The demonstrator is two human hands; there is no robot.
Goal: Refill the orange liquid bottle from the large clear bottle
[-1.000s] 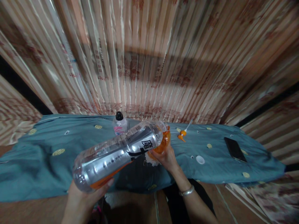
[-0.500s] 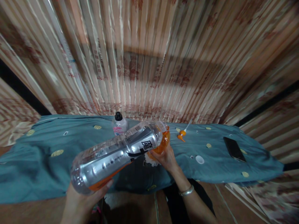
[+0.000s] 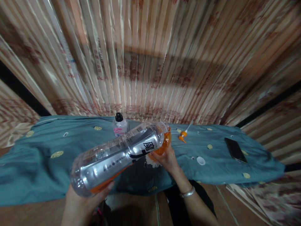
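A large clear plastic bottle (image 3: 117, 157) with a silver label lies tilted across the view, its base low at left and its mouth at upper right. Under that base my left hand (image 3: 88, 196) is closed around it. My right hand (image 3: 166, 158) grips a smaller orange bottle (image 3: 166, 141), whose top is right at the big bottle's mouth. Most of the orange bottle is hidden behind my fingers and the larger one. To the right of it, an orange pump head (image 3: 182, 135) with a clear tube lies on the teal cloth (image 3: 80, 141).
A small clear bottle with a black cap (image 3: 119, 121) stands behind the big bottle. On the right lie a white round cap (image 3: 201, 160) and a dark phone (image 3: 235, 150). A striped curtain (image 3: 145, 72) hangs along the back edge.
Almost nothing differs. The large bottle has shifted very slightly at its base, and both hands keep their grips in the same place.
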